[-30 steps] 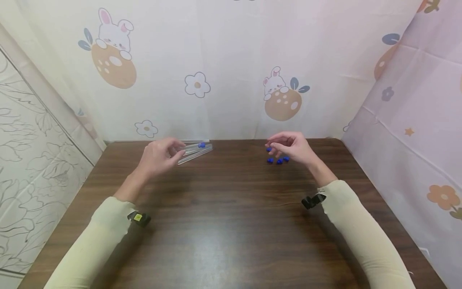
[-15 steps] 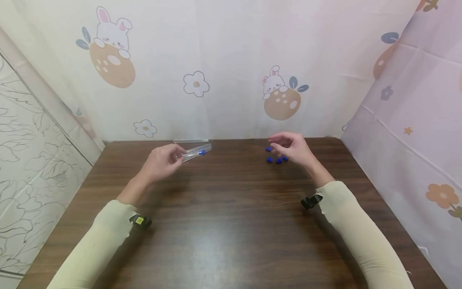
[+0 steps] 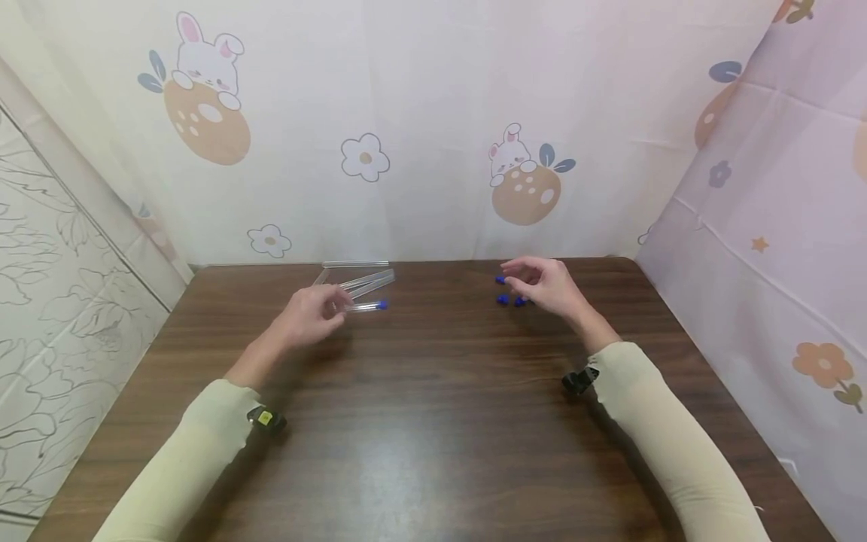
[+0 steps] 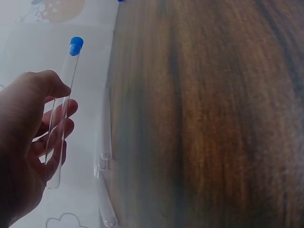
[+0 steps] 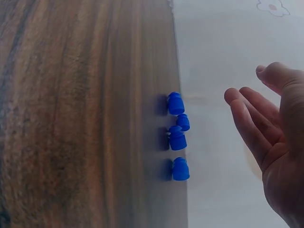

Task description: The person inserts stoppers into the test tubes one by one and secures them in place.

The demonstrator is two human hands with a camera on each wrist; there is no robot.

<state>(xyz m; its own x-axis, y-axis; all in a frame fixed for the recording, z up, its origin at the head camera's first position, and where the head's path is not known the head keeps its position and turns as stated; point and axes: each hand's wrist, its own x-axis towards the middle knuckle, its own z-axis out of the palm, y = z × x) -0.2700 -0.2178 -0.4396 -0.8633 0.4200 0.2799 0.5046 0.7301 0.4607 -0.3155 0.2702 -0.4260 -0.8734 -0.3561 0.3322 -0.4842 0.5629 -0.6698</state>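
Observation:
My left hand (image 3: 313,315) holds a clear test tube (image 4: 56,137) between thumb and fingers. A blue stopper (image 4: 76,46) plugs the tube's end, which points right in the head view. Behind that hand, several clear tubes (image 3: 372,284) without stoppers lie on the table. Over on the right, my right hand (image 3: 545,286) hovers above several loose blue stoppers (image 3: 503,299), its thumb and fingers parted. In the right wrist view, nothing sits between the fingers (image 5: 251,128), and the blue stoppers (image 5: 180,169) lie apart from the hand.
The brown wooden table (image 3: 420,414) runs back to a patterned curtain (image 3: 433,150). One tube (image 3: 355,264) lies along the table's far edge. A second curtain (image 3: 779,263) hangs along the right side.
My left hand has come nearer with the stoppered tube, away from the loose tubes, and the tube has swung more level. The right hand has barely shifted.

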